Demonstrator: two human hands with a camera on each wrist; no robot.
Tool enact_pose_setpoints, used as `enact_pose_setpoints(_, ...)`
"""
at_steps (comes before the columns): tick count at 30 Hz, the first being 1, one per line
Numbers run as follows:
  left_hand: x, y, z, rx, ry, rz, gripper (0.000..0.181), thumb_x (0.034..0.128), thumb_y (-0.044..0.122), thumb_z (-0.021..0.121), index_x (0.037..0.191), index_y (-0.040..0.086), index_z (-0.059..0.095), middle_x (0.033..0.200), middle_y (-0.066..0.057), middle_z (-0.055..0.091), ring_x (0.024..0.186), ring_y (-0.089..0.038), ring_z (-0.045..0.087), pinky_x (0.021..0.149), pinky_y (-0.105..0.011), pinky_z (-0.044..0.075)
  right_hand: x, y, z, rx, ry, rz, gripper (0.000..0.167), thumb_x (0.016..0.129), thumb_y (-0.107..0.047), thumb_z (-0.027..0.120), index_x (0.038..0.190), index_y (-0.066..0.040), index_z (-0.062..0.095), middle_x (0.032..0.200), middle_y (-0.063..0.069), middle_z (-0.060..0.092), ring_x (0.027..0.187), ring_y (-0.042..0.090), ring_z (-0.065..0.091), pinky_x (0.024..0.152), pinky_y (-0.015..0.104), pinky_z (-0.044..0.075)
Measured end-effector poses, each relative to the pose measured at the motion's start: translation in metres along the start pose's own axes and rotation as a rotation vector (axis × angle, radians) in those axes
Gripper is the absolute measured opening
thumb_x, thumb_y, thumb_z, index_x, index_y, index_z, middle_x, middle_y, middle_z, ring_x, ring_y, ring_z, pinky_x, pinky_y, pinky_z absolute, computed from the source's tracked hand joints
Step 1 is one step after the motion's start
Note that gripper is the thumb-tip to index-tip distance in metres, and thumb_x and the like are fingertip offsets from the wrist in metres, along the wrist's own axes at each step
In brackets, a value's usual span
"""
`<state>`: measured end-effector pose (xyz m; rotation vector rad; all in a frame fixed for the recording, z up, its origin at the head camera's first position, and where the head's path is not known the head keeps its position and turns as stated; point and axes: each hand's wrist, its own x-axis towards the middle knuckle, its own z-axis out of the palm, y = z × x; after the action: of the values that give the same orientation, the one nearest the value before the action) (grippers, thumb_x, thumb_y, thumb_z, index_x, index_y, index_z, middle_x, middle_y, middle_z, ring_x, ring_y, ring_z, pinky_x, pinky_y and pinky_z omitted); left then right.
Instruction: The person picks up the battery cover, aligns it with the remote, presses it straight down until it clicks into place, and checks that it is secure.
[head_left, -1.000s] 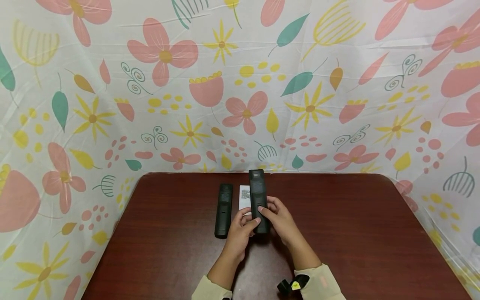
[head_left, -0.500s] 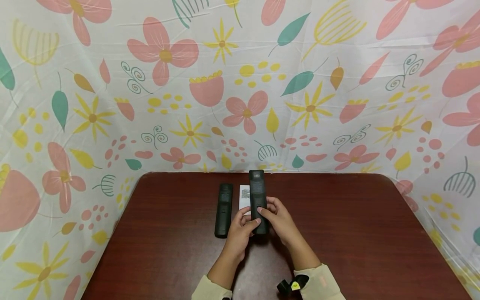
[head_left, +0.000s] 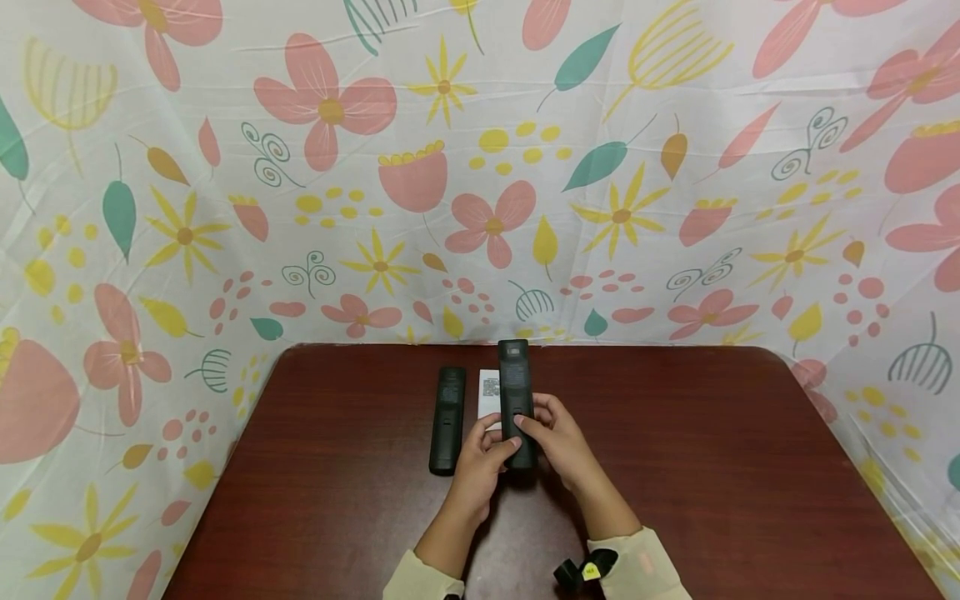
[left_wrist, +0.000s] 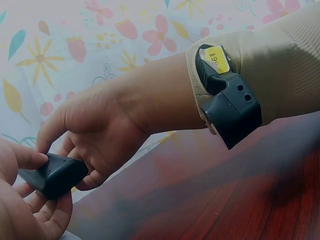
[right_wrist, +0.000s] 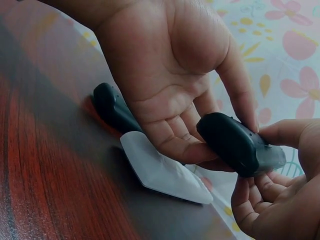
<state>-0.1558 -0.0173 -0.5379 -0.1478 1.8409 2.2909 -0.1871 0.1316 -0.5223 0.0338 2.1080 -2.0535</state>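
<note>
A black remote control (head_left: pixel 515 379), back side up, is held above the table by both hands. My left hand (head_left: pixel 478 462) grips its near end from the left, thumb across the back. My right hand (head_left: pixel 561 442) grips it from the right, its thumb on the small catch of the back cover. In the left wrist view the near end of the remote (left_wrist: pixel 59 175) shows between the hands. Another black remote (head_left: pixel 447 421) lies face down to the left. Partly hidden under the held one is a flat white piece (head_left: pixel 489 390) with dark print.
The dark red wooden table (head_left: pixel 697 450) has rounded far corners. A flower-patterned cloth (head_left: pixel 487 100) hangs behind it and along both sides. A black wrist camera (head_left: pixel 581 572) is strapped over the right sleeve.
</note>
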Motion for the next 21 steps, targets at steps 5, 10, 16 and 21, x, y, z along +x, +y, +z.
enact_pose_setpoints(5, 0.0004, -0.0001, -0.0001, 0.001, 0.001, 0.0, 0.057, 0.0939, 0.019, 0.069, 0.145, 0.009, 0.047, 0.117, -0.011, 0.067, 0.087, -0.013, 0.061, 0.075, -0.028, 0.043, -0.001, -0.0016, -0.0002, -0.003, -0.008, 0.0, 0.049, 0.099, -0.019, 0.065, 0.143, -0.008, 0.046, 0.127, 0.022, 0.063, 0.095, 0.02, 0.067, 0.078, 0.031, 0.057)
enact_pose_setpoints(10, 0.0003, 0.0, -0.0004, 0.002, 0.003, -0.005, 0.057, 0.0936, 0.02, 0.07, 0.145, 0.01, 0.047, 0.117, -0.011, 0.067, 0.087, -0.013, 0.061, 0.076, -0.029, 0.043, -0.0017, -0.0026, 0.0001, -0.006, -0.015, 0.004, 0.049, 0.1, -0.02, 0.064, 0.143, -0.008, 0.045, 0.129, 0.023, 0.063, 0.097, 0.021, 0.067, 0.079, 0.032, 0.056)
enact_pose_setpoints(16, 0.0004, -0.0013, -0.001, 0.004, 0.004, -0.003, 0.057, 0.094, 0.02, 0.069, 0.145, 0.009, 0.046, 0.118, -0.011, 0.067, 0.086, -0.012, 0.06, 0.075, -0.028, 0.043, -0.0012, -0.0018, 0.0002, -0.008, -0.015, 0.004, 0.048, 0.1, -0.02, 0.064, 0.143, -0.009, 0.046, 0.129, 0.023, 0.063, 0.098, 0.023, 0.067, 0.08, 0.032, 0.056)
enact_pose_setpoints(21, 0.0003, -0.0011, -0.001, 0.007, 0.0, -0.006, 0.058, 0.0944, 0.021, 0.069, 0.146, 0.01, 0.046, 0.119, -0.011, 0.066, 0.087, -0.013, 0.06, 0.076, -0.029, 0.043, -0.0015, -0.0015, 0.0002, -0.005, -0.013, 0.003, 0.048, 0.099, -0.02, 0.065, 0.142, -0.008, 0.047, 0.128, 0.023, 0.063, 0.098, 0.023, 0.067, 0.08, 0.031, 0.056)
